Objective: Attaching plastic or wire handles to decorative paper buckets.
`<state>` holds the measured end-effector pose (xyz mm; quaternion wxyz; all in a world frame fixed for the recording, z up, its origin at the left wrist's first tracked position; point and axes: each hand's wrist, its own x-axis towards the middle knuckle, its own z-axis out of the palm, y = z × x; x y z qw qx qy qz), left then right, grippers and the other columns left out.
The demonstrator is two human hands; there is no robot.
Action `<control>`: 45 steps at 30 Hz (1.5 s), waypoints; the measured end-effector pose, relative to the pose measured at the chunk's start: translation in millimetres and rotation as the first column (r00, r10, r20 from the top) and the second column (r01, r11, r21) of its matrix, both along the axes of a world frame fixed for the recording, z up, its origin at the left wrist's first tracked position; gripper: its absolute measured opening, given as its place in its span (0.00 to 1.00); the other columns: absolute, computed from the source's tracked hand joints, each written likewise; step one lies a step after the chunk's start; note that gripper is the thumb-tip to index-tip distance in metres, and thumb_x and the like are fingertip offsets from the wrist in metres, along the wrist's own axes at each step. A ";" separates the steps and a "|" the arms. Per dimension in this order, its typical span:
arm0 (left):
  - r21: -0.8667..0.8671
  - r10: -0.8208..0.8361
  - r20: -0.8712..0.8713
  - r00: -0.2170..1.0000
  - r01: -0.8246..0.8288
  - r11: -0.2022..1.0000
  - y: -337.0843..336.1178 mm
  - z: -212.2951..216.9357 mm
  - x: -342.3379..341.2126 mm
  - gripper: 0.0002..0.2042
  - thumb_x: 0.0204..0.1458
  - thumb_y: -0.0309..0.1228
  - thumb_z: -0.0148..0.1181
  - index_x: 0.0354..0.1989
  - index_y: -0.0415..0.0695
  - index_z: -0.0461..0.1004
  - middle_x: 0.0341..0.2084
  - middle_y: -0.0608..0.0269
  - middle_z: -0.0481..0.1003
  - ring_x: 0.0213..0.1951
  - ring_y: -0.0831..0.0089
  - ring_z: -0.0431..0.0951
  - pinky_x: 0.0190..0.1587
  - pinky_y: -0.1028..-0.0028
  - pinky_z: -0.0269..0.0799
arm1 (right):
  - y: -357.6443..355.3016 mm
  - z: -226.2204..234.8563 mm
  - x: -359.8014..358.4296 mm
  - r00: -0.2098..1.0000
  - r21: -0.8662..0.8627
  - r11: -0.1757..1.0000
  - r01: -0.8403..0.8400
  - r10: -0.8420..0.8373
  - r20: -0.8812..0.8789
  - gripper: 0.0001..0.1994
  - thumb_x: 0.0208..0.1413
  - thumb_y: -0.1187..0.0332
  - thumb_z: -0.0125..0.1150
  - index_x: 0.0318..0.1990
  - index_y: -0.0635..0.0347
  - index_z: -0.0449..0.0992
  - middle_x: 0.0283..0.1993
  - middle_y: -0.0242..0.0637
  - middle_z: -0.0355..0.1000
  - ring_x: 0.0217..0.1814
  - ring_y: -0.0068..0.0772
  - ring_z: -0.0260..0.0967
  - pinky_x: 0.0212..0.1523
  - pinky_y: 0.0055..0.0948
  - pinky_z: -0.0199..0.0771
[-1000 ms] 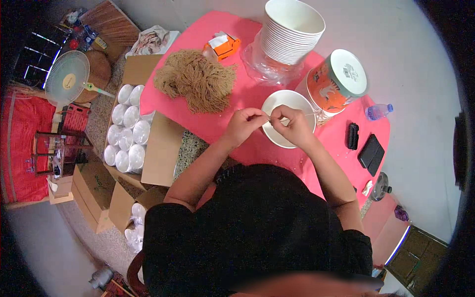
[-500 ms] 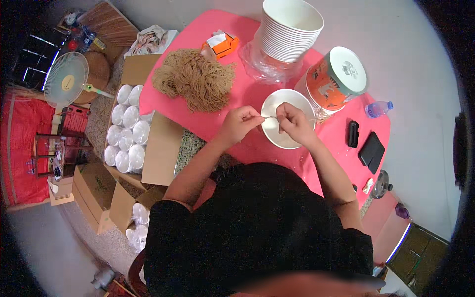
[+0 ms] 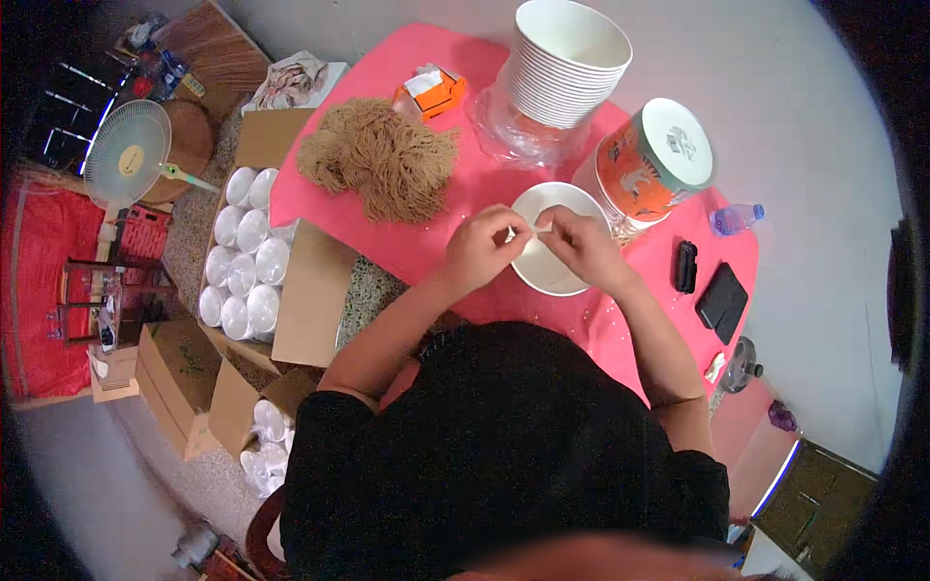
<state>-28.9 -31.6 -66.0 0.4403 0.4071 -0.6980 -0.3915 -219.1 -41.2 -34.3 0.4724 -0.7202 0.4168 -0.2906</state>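
A white paper bowl (image 3: 550, 274) stands on the pink table (image 3: 465, 194) in front of me. My left hand (image 3: 482, 248) and my right hand (image 3: 577, 244) meet over the bowl, fingers pinched on a small white piece (image 3: 532, 232) held between them. What the piece is stays too small to tell. A heap of tan dry noodles (image 3: 383, 165) lies to the left of my hands.
A tall stack of white bowls (image 3: 565, 68) stands at the back, an orange round tin (image 3: 651, 160) to the right. A small orange box (image 3: 428, 92), a plastic bottle (image 3: 734, 219) and two black items (image 3: 722, 300) lie on the table. Cardboard boxes of white lidded cups (image 3: 242, 257) sit left, beside a fan (image 3: 126, 155).
Both hands have stayed over the bowl, working the small white piece between the fingertips; they have drawn slightly closer together. Nothing else has moved.
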 end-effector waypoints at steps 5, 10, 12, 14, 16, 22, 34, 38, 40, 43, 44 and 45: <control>0.039 0.007 -0.050 0.999 -0.005 0.999 0.5 -9.5 10.1 0.02 0.45 0.23 0.58 0.27 0.41 0.72 0.23 0.65 0.68 0.21 0.79 0.68 0.25 0.80 0.62 | 5.8 22.3 9.1 0.966 -0.326 0.939 -0.107 0.021 -0.256 0.04 0.53 0.73 0.52 0.32 0.65 0.70 0.26 0.40 0.67 0.26 0.31 0.66 0.29 0.28 0.66; 0.086 0.064 -0.143 0.988 -0.052 0.995 4.1 -24.4 17.0 0.03 0.43 0.22 0.58 0.25 0.41 0.70 0.23 0.66 0.66 0.23 0.78 0.66 0.26 0.81 0.60 | -0.6 41.3 5.2 0.941 0.227 0.969 0.101 -0.167 0.293 0.04 0.54 0.73 0.51 0.32 0.64 0.71 0.20 0.27 0.64 0.20 0.15 0.59 0.22 0.17 0.59; -0.147 0.219 -0.112 0.969 -0.235 0.961 4.3 -32.7 22.7 0.04 0.41 0.21 0.58 0.25 0.40 0.70 0.24 0.65 0.66 0.24 0.77 0.66 0.26 0.78 0.60 | -4.1 52.9 0.3 0.768 0.369 0.929 0.007 -0.242 0.593 0.05 0.54 0.73 0.50 0.31 0.64 0.70 0.18 0.25 0.60 0.17 0.14 0.53 0.18 0.17 0.53; -0.102 0.242 -0.107 0.964 -0.253 0.962 5.3 -36.3 26.4 0.04 0.40 0.20 0.57 0.24 0.40 0.69 0.24 0.64 0.67 0.25 0.75 0.67 0.27 0.77 0.61 | -4.7 65.0 -0.3 0.583 0.363 0.923 -0.128 -0.226 0.780 0.06 0.56 0.72 0.47 0.30 0.64 0.69 0.15 0.24 0.52 0.14 0.15 0.44 0.15 0.18 0.48; -0.025 0.262 -0.086 0.961 -0.265 0.964 6.0 -19.1 20.6 0.03 0.41 0.21 0.56 0.23 0.40 0.68 0.24 0.66 0.67 0.26 0.77 0.68 0.28 0.78 0.61 | 1.3 69.4 7.1 0.498 0.322 0.927 -0.193 -0.190 0.846 0.06 0.57 0.71 0.47 0.31 0.64 0.68 0.14 0.23 0.49 0.14 0.15 0.42 0.15 0.18 0.48; 0.239 0.010 -0.213 0.977 0.042 0.970 12.4 -5.4 23.1 0.02 0.45 0.23 0.53 0.27 0.40 0.70 0.26 0.71 0.67 0.29 0.81 0.66 0.31 0.81 0.60 | -1.2 73.5 -5.5 0.294 0.162 0.917 -0.365 -0.052 0.954 0.08 0.59 0.68 0.45 0.35 0.63 0.68 0.15 0.22 0.46 0.16 0.16 0.42 0.14 0.18 0.47; 0.055 -0.402 -0.013 0.916 0.402 0.914 5.5 30.9 27.0 0.10 0.41 0.22 0.59 0.35 0.42 0.74 0.27 0.69 0.65 0.30 0.79 0.66 0.32 0.80 0.60 | -5.7 76.0 -42.2 0.274 0.168 0.937 -0.305 -0.082 0.958 0.08 0.58 0.67 0.45 0.33 0.61 0.67 0.15 0.21 0.45 0.15 0.15 0.42 0.16 0.16 0.47; 0.154 -0.389 -0.084 0.917 0.398 0.904 6.1 32.1 26.1 0.09 0.41 0.25 0.62 0.33 0.43 0.74 0.26 0.69 0.65 0.29 0.79 0.66 0.31 0.80 0.60 | 0.0 75.0 -56.0 0.415 0.121 0.973 -0.196 -0.030 0.909 0.06 0.55 0.70 0.47 0.30 0.62 0.67 0.16 0.24 0.51 0.17 0.19 0.51 0.19 0.22 0.55; 0.240 -0.343 0.015 0.939 0.330 0.913 5.5 27.8 28.2 0.07 0.42 0.25 0.61 0.31 0.45 0.74 0.28 0.68 0.65 0.32 0.76 0.66 0.32 0.78 0.61 | 8.9 78.1 -59.6 0.712 -0.081 0.996 0.034 0.033 0.702 0.04 0.49 0.73 0.50 0.26 0.63 0.69 0.18 0.29 0.60 0.23 0.26 0.60 0.27 0.28 0.64; -0.120 -0.072 0.178 0.981 0.094 0.988 1.9 22.7 27.2 0.07 0.39 0.27 0.63 0.29 0.47 0.75 0.27 0.65 0.66 0.33 0.71 0.67 0.36 0.72 0.63 | 17.0 92.7 -71.9 0.903 -0.248 0.966 -0.080 0.175 0.392 0.05 0.38 0.75 0.59 0.26 0.60 0.73 0.23 0.32 0.67 0.31 0.31 0.66 0.44 0.39 0.64; -0.122 -0.070 0.179 0.981 0.093 0.988 1.5 23.8 27.2 0.07 0.39 0.27 0.63 0.29 0.47 0.75 0.27 0.65 0.66 0.33 0.71 0.67 0.36 0.72 0.63 | 22.0 100.0 -69.0 0.939 -0.213 0.971 -0.111 0.172 0.297 0.07 0.37 0.76 0.61 0.27 0.59 0.73 0.24 0.31 0.69 0.32 0.31 0.67 0.45 0.39 0.62; -0.270 0.066 0.268 0.961 0.010 0.963 0.4 33.2 24.8 0.07 0.38 0.29 0.63 0.28 0.48 0.75 0.29 0.64 0.67 0.35 0.69 0.68 0.41 0.68 0.61 | 26.5 104.0 -64.8 0.972 -0.237 0.962 -0.133 0.173 0.157 0.07 0.37 0.77 0.61 0.27 0.59 0.73 0.24 0.31 0.69 0.31 0.31 0.67 0.44 0.37 0.62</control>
